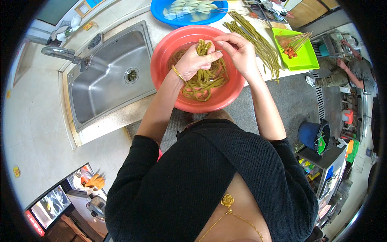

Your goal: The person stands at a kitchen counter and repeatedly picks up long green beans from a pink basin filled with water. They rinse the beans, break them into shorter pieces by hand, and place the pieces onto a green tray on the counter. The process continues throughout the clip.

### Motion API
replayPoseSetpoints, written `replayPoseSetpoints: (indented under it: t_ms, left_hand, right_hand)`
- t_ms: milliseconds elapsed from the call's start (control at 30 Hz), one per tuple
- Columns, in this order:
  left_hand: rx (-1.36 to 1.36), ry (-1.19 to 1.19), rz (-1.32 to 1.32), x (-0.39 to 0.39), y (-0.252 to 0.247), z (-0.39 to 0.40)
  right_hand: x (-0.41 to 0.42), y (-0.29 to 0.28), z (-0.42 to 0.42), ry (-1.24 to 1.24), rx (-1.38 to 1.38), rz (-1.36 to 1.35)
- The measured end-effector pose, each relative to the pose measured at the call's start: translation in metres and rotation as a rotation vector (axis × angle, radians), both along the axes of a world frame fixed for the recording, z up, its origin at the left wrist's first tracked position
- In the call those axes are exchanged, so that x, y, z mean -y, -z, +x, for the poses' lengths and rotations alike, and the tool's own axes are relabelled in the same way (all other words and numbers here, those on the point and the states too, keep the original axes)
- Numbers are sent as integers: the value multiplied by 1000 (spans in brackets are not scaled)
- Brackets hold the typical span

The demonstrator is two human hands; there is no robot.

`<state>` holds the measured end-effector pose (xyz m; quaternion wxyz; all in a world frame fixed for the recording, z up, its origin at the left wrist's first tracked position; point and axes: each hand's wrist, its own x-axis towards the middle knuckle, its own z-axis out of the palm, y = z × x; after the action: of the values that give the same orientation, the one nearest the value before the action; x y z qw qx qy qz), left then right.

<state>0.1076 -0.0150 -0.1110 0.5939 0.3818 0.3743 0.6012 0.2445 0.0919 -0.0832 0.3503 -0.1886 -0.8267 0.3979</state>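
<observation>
My left hand [198,59] is closed around a folded bundle of long green beans [204,47] above a red plastic basin [163,87]. The bundle's lower ends hang among more long beans [201,92] lying in the basin. A small shiny bit shows by the left thumb, too small to name. Just right of the bundle is my right hand [240,48], thumb and forefinger bent close together near the basin's far right rim. Whether it pinches anything thin cannot be made out.
Left is a steel sink [105,78] with a faucet [60,53]. Behind the basin stands a blue basin [157,15] of pale slices in water. Loose long beans [257,42] lie right, beside a lime-green tray [305,62] with skewers [297,44]. Another person [361,71] is at far right.
</observation>
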Motion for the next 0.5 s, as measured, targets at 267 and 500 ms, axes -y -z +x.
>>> replayPoseSetpoints:
  t_ms: [267, 500]
  left_hand:
    - [70, -24, -68, 1, -7, 1]
    - [9, -134, 97, -6, -3, 5]
  right_hand:
    - [5, 27, 12, 8, -32, -348]
    - [19, 19, 21, -367, 73, -535]
